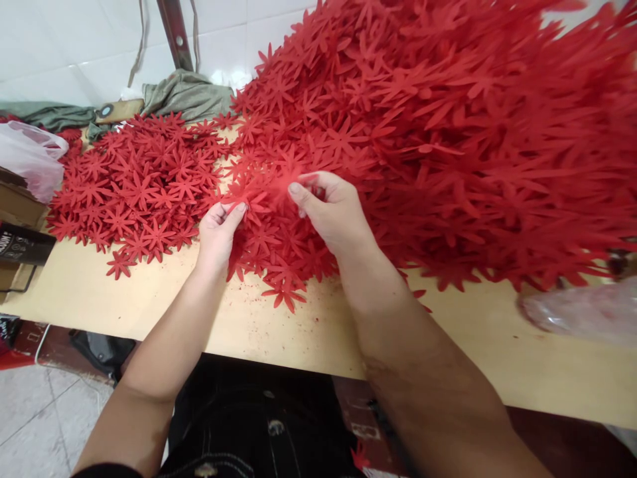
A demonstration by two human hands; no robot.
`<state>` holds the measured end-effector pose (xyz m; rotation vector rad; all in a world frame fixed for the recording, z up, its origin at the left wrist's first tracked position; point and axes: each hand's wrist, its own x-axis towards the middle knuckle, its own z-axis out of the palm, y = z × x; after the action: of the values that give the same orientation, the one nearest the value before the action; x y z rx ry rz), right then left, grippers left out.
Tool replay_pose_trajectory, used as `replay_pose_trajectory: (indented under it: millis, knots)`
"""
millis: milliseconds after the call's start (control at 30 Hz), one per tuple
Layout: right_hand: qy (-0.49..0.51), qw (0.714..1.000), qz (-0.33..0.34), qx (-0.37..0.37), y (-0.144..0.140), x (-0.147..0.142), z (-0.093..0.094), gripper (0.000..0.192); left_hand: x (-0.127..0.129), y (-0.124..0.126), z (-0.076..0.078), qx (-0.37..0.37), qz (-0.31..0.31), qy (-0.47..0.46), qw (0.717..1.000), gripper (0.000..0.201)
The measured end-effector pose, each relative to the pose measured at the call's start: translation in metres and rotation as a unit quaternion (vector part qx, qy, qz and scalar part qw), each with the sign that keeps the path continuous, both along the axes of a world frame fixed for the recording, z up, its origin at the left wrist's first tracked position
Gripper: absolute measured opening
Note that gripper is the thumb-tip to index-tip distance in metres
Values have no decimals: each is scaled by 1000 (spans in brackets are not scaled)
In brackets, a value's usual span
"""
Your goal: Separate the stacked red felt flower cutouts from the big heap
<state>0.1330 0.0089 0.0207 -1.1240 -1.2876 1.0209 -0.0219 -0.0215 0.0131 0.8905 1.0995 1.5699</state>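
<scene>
My left hand (217,234) pinches a red flower-shaped cutout (253,199) between thumb and fingers, its narrow petals spreading to the right. Just to the right, my right hand (334,211) has thumb and fingers closed at the edge of a red flower cutout (283,184) smeared by motion. Whether both hands grip one piece or separate layers, I cannot tell. Below and behind the hands lies a large heap of such cutouts (343,139), rising high on the right. A lower pile of the same cutouts (144,179) is left of my left hand.
The pale wooden table (298,338) has red crumbs near its front edge. Clear plastic (582,309) lies at the right, and a white plastic bag (32,156) sits at the left above cardboard boxes (20,199). Grey-green cloth (189,96) lies along the tiled wall.
</scene>
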Motion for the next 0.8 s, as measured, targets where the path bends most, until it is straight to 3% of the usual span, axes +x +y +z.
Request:
replay_pose_trajectory:
  millis: [133, 333, 500, 800]
  knots:
    - [-35, 999, -21, 25, -2, 1, 3, 36, 2, -4, 3, 23, 3, 45, 999, 22]
    - [-42, 995, 85, 14, -15, -10, 13, 35, 4, -7, 4, 51, -42, 102, 993, 19]
    - [-22, 990, 139, -16, -14, -10, 13, 19, 7, -8, 3, 67, -78, 143, 984, 24]
    - [-26, 993, 116, 0, -13, -11, 14, 40, 8, -9, 3, 53, -78, 157, 983, 25]
